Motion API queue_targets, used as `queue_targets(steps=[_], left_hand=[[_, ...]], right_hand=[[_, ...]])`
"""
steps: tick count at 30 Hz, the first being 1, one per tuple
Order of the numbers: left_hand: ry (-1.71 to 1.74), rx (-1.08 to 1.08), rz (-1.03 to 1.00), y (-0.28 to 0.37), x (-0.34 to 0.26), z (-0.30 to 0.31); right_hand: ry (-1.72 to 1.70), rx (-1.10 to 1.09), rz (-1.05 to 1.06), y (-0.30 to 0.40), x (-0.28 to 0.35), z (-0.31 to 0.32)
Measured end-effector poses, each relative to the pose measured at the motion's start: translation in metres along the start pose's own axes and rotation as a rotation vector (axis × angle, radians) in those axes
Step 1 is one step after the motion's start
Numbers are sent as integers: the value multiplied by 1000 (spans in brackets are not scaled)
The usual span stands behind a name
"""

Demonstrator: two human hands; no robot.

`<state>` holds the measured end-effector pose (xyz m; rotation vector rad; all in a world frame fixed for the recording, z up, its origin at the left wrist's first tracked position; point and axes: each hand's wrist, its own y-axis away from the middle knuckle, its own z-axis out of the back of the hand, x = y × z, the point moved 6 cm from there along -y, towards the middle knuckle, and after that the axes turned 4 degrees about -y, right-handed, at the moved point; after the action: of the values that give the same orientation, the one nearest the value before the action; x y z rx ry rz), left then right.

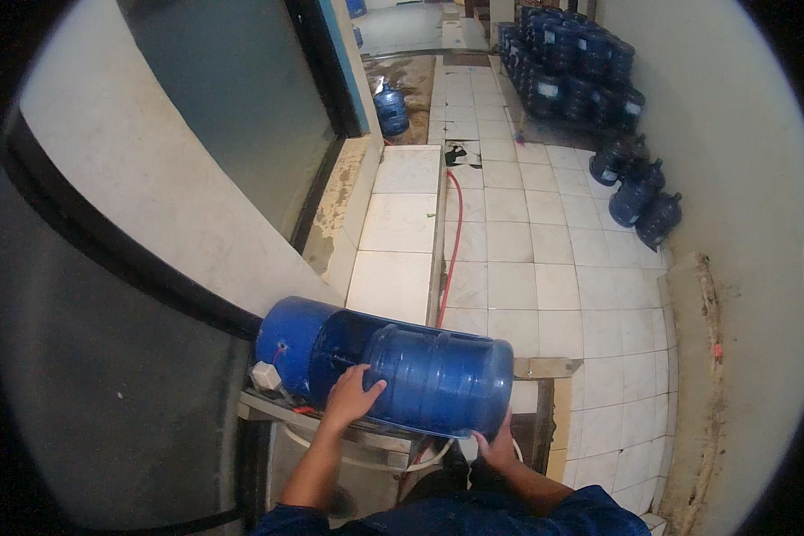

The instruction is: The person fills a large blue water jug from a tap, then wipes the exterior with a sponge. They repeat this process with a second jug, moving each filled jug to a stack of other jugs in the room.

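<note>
A translucent blue water jug [435, 375] lies on its side in a blue plastic drum [288, 342] with an open-topped trough. Its neck end points left, towards a dark rod [340, 360] inside the drum. My left hand [355, 396] is on the jug's shoulder by the neck, thumb and fingers spread over it. At the other end, my right hand [497, 445] holds the lower edge of the jug's base. Part of the right hand's fingers is hidden behind the base.
A white electrical box [266, 376] sits beside the drum, above a wooden stand [375, 439]. A red hose [457, 228] runs along the tiled ledge [395, 221]. Stacked jugs [569, 74] and several loose ones [636, 191] line the right wall. Another jug [392, 110] stands farther off.
</note>
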<state>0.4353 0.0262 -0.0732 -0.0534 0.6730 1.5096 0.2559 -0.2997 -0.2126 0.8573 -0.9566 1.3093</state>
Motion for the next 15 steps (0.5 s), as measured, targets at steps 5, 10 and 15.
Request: queue_targets(steps=[5, 10, 15], left_hand=[[-48, 13, -31, -11, 5, -14], [-94, 34, -62, -25, -5, -22], [-95, 24, -35, -22, 8, -32]], right_hand=[[-74, -29, -68, -80, 1, 32], [-1427, 28, -620, -159, -130, 8], [-630, 163, -715, -60, -252, -35]])
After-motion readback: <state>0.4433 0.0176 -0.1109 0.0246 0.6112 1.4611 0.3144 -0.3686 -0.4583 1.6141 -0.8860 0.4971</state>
